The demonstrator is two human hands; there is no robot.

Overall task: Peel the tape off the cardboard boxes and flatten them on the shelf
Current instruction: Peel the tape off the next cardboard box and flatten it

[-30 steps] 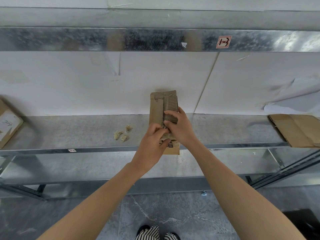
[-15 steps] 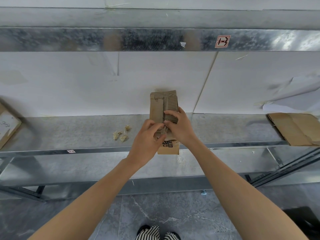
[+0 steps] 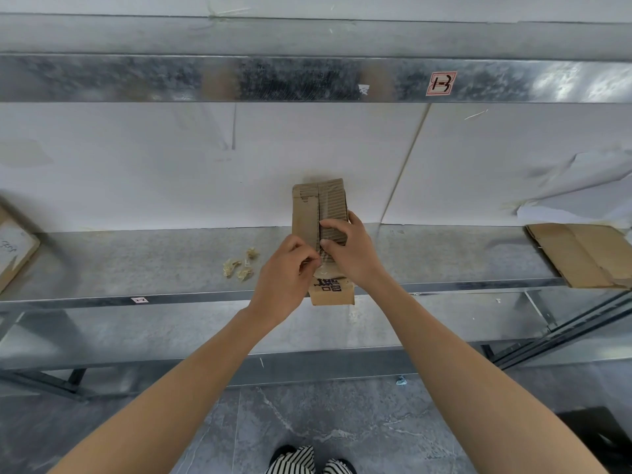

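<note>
Along the metal shelf (image 3: 136,265), from the left: a cardboard piece (image 3: 13,249) at the frame edge; crumpled tape scraps (image 3: 239,266); the left hand (image 3: 285,280), fingers curled, pinching clear tape (image 3: 326,268) at the centre seam of the cardboard box (image 3: 307,213); the right hand (image 3: 354,253), gripping that box, which is upright with its lower end over the shelf's front edge; flattened cardboard (image 3: 578,254) lying far right.
</note>
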